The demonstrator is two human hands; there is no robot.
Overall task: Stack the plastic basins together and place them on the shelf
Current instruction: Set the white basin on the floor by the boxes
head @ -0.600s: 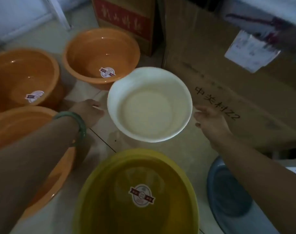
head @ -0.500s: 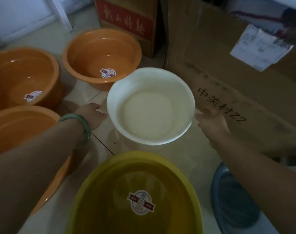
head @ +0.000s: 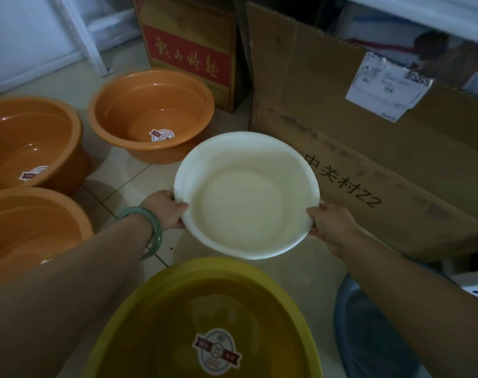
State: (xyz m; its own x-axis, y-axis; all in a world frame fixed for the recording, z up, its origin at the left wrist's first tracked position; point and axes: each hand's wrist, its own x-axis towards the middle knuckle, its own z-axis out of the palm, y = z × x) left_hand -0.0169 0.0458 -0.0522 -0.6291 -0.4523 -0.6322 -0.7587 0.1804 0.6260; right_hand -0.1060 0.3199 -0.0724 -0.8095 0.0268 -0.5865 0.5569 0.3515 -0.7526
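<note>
Since the earlier frame our hands have closed in from either side of the white basin and now grip it: the left hand clasps its left rim, thumb over the lip, and the right hand clasps the right rim the same way. The basin sits between the hands above the floor, mouth up and roughly level; being round, it has no long axis to speak of. We cannot tell whether it has left the floor yet.

We judge the task barely begun. Nothing is nested so far: the yellow basin lies just in front of us, three orange basins stand apart to the left, and a blue basin shows at the lower right, partly hidden by our arm. All the stacking remains, then the carry to the shelf, which we cannot clearly make out here.
</note>
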